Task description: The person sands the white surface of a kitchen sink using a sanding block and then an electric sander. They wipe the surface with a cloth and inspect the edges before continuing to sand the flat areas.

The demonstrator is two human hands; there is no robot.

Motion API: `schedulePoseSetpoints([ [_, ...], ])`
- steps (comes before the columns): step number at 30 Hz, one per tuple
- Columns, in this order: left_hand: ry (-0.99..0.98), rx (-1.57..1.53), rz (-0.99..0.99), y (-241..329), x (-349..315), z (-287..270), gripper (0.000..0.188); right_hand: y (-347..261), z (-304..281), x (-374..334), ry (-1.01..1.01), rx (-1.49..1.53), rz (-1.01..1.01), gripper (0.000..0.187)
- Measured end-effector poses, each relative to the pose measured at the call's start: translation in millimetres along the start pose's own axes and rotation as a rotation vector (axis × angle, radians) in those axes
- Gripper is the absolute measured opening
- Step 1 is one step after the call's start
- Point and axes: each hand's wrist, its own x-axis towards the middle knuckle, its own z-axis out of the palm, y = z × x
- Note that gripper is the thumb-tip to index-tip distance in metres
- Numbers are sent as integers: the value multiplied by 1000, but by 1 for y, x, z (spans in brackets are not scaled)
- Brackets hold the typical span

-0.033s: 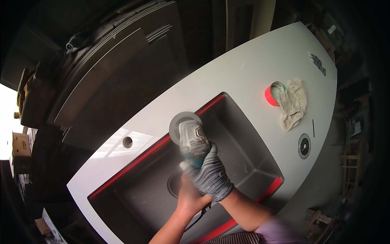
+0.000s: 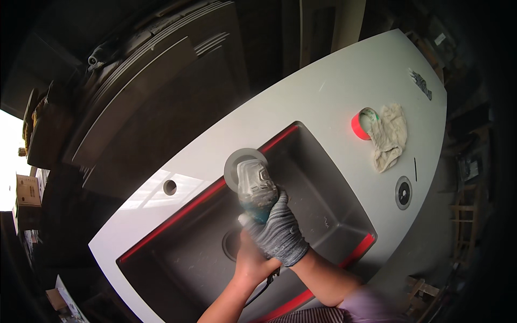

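Both my hands hold an angle grinder (image 2: 257,185) with a dusty metal head and a teal body. My right hand (image 2: 281,231), in a grey knitted glove, is closed around the body. Behind it my bare left hand (image 2: 252,258) is wrapped round the rear end, beside the cord. The round grey disc (image 2: 232,168) overlaps the far rim of the dark grey sink (image 2: 323,177), partly hidden by the grinder head. Red tape (image 2: 186,215) runs along the sink's edges. The sink is set in a glossy white countertop (image 2: 323,91).
At the right on the countertop lie a roll of red tape (image 2: 358,127), a cream cloth (image 2: 390,140), a round drain strainer (image 2: 403,192) and a grey glove (image 2: 421,85). A round hole (image 2: 169,187) pierces the countertop at left. Large slabs (image 2: 145,91) lean beyond it.
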Motion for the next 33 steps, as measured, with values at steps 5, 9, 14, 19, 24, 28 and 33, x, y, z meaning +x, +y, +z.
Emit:
schedulePoseSetpoints([
  [5, 21, -21, -51, 2, -13, -8, 94, 3, 15, -8, -3, 24, -43, 107],
  [9, 48, -47, -74, -11, -32, -12, 97, -11, 19, -23, -14, 32, -72, 91],
  [14, 71, 115, -65, 14, -49, -18, 93, 3, 17, -41, 61, 156, -257, 95],
  [19, -17, 187, 113, 55, -25, -3, 99, -4, -35, -40, 125, 672, -226, 85],
  [24, -129, 269, 532, 60, 11, -12, 79, 24, -125, -27, -54, 1057, -162, 57],
  [28, 347, 763, 263, 31, 65, -37, 76, 39, -183, -5, -126, 1346, -426, 63],
  [33, 448, 971, 208, -10, 113, -27, 85, 73, -216, 18, -569, 1608, -571, 57],
])
